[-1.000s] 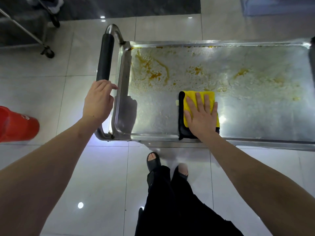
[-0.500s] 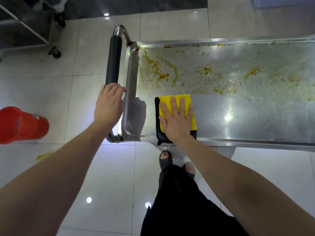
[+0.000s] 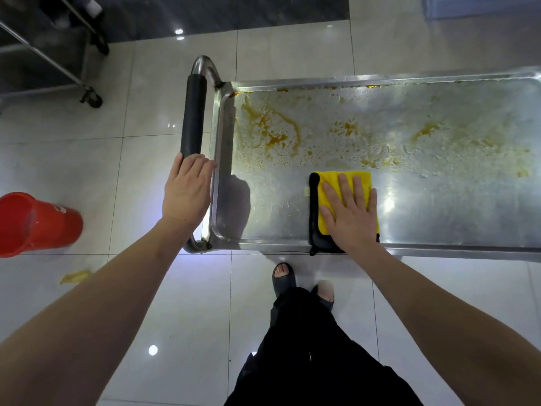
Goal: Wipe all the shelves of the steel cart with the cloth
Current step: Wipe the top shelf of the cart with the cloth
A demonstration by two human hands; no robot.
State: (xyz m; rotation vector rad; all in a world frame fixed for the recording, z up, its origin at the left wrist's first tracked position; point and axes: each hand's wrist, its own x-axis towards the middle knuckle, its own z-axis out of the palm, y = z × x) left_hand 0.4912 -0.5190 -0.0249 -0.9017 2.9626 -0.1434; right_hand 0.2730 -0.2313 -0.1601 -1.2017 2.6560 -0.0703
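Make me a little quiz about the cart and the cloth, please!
1. True or false: the right hand lies flat on the cloth.
2. What does the left hand hold? A) the bucket B) the handle C) the cloth
3. Fill in: the orange stains lie on the ____ half of the shelf, away from the person.

Key: 1 true. 2 B. 3 far.
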